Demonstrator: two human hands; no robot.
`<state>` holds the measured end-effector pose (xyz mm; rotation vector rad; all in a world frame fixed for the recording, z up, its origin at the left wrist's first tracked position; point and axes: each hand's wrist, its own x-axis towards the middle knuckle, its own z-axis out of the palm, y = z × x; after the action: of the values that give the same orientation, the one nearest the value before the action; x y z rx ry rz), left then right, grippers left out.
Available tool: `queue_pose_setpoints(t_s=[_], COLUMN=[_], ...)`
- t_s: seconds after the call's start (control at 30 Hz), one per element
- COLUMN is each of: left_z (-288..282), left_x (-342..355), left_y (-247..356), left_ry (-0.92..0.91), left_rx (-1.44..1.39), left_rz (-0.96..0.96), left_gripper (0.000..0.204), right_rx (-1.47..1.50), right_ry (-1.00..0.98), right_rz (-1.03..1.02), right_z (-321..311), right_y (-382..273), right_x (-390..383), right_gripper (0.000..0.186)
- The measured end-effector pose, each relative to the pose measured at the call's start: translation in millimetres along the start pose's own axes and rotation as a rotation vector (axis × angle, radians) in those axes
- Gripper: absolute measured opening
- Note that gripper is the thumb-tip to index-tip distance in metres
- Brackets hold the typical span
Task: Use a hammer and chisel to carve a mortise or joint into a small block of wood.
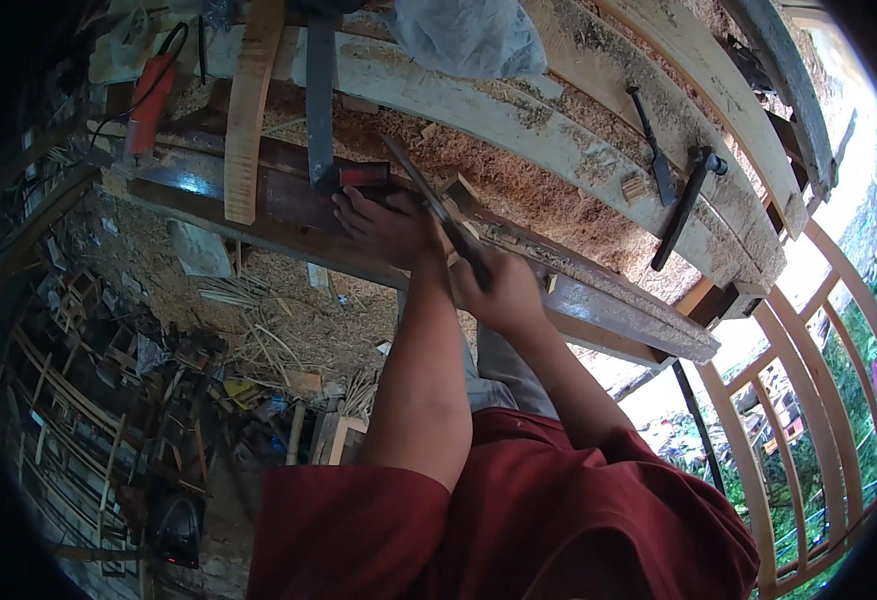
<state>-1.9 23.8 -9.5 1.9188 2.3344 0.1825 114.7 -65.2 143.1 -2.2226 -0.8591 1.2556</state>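
My right hand (504, 292) is closed round the dark handle of a long, narrow file-like tool (424, 185), which slants up and left. My left hand (391, 228) is beside it, fingers bent at a long brown wooden beam (294, 198). A small red and black object (365, 175) sits right at the left fingertips; what the fingers grip under them is hidden. A flat grey metal strip (321, 95) runs away from that spot. Left of it, a pale wooden slat (251, 130) lies across the beam.
A red corded power tool (149, 105) is at the left. A hammer (689, 205) and a chisel-like tool (651, 140) lie on sawdust-covered planks (579, 135) at the right. A plastic bag (469, 38) is at the far side. Scrap wood and shavings (259, 335) litter the floor.
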Motion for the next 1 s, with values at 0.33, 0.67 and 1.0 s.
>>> queue_pose_setpoints(t_s=[0.33, 0.67, 1.0], left_z=[0, -4, -3], left_x=[-3, -1, 0], left_y=[1, 6, -9], left_ry=[0.001, 0.005, 0.034], left_rx=[-0.019, -0.041, 0.0], left_rz=[-0.028, -0.023, -0.041], left_gripper=[0.061, 0.061, 0.06], right_rx=[-0.02, 0.015, -0.011], right_ry=[-0.038, -0.09, -0.049], right_rz=[0.029, 0.108, -0.002], right_z=[-2, -10, -14], right_y=[2, 4, 1], right_x=[-6, -12, -37], right_gripper=[0.025, 0.027, 0.031])
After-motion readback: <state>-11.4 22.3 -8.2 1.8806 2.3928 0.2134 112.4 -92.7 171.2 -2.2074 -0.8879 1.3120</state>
